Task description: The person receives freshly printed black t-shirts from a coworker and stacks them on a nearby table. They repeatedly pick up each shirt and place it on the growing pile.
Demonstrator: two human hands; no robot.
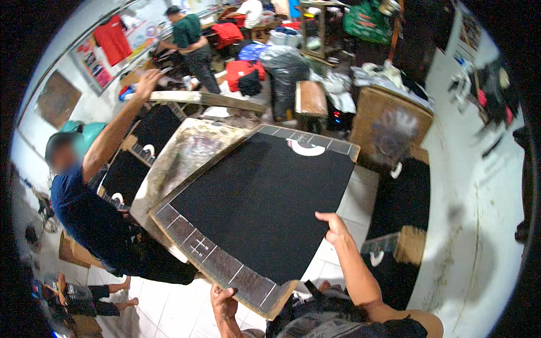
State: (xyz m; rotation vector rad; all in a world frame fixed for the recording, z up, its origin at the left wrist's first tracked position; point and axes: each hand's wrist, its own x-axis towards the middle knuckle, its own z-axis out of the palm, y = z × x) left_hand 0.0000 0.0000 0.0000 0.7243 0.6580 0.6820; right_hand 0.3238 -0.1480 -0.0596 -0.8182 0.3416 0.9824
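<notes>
A large flat board [225, 261] with white ruled lines along its ends is held up in front of me, tilted. Black cloth, apparently a shirt [265, 197], lies stretched over it, with a white curved neckline [307, 147] at the far end. My left hand [224, 302] grips the board's near edge, thumb on top and fingers hidden below. Along the right edge, my right hand [335, 228] holds the board, its thumb lying over the black cloth and its other fingers mostly underneath.
At left, a person in a dark blue shirt [84, 219] raises an arm to a wooden frame [203, 98]. More cloth-covered boards [127, 174] stand beside them, and another [400, 197] rests near the right wall. A stained panel [389, 127], bags [284, 65] and a farther worker [189, 42] lie beyond.
</notes>
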